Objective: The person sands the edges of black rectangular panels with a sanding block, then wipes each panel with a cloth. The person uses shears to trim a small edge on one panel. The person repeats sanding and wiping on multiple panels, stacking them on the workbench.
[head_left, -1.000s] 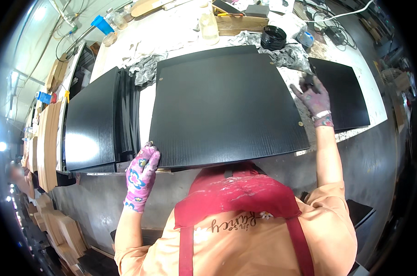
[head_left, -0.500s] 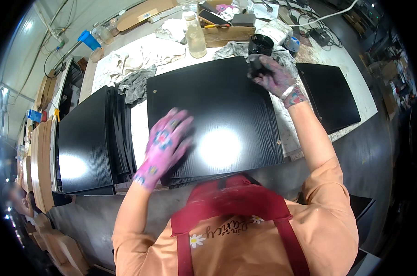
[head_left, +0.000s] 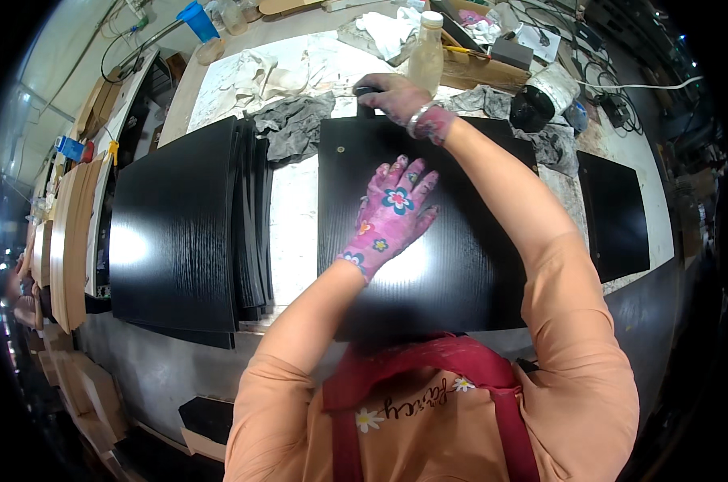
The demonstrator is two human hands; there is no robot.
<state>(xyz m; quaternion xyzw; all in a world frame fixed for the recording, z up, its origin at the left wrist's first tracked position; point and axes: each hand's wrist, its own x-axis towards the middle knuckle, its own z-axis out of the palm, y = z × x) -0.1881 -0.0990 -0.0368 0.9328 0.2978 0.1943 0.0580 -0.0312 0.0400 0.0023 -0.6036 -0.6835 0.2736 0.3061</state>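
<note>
A large black wood-grain panel [head_left: 452, 265] lies flat on the workbench in front of me. My left hand [head_left: 389, 213], in a pink flowered glove, presses flat on the middle of the panel with fingers spread. My right hand [head_left: 397, 95], in a stained glove, is at the panel's far edge, closed on a small dark object [head_left: 365, 91] that I cannot identify. A small round fitting [head_left: 340, 149] shows near the panel's far left corner.
A stack of black panels [head_left: 179, 233] lies to the left, another black panel [head_left: 617, 213] to the right. Rags [head_left: 295, 124], a plastic bottle [head_left: 428, 52], a black cup [head_left: 532, 108] and cables crowd the far bench. Light wooden boards [head_left: 63, 241] stand at far left.
My left hand moved from the panel's near left edge onto its middle. My right hand went from the right edge to the far edge and closed on a dark object.
</note>
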